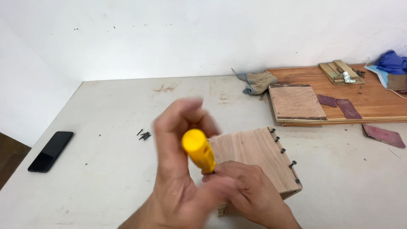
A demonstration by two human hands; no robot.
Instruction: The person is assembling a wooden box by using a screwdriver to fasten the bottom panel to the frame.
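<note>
My left hand (176,169) is raised and blurred, its fingers curled around the handle of a yellow screwdriver (197,148) that points down and to the right. My right hand (250,191) sits just below it, fingers pinched around the screwdriver's lower end at the near edge of a small plywood box (258,150). The tip is hidden by my fingers. Several dark screws (282,150) stick up along the box's right edge.
A small pile of loose screws (144,135) lies left of the box, and a black phone (51,150) near the left table edge. At the back right are a rag (258,82), a plywood square (296,101), a brown board (377,104) and sandpaper pieces (383,135).
</note>
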